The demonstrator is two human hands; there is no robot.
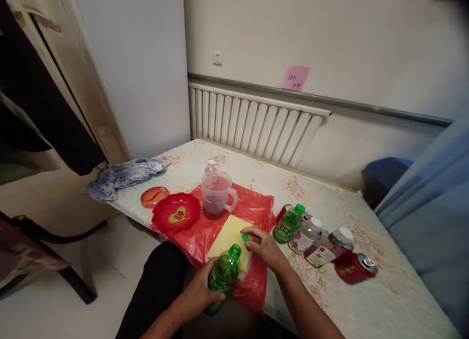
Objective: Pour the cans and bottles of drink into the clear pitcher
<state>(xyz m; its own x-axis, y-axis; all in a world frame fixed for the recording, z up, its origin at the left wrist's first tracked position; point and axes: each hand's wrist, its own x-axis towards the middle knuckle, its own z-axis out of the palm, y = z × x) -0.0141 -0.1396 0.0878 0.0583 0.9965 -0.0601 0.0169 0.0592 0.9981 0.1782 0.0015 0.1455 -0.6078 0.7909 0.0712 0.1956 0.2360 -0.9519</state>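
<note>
Left hand (201, 291) wrapped round body of translucent green plastic bottle (227, 269); uncapped neck rises above the grip. Right hand (266, 248) pinches small green plastic cap (244, 238) at fingertips, near the neck, over yellow rectangular paper (227, 234).

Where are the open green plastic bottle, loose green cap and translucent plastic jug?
Open green plastic bottle (225, 270): head view, its body.
Loose green cap (245, 238): head view, its visible side.
Translucent plastic jug (215, 195): head view, its wall.
</note>
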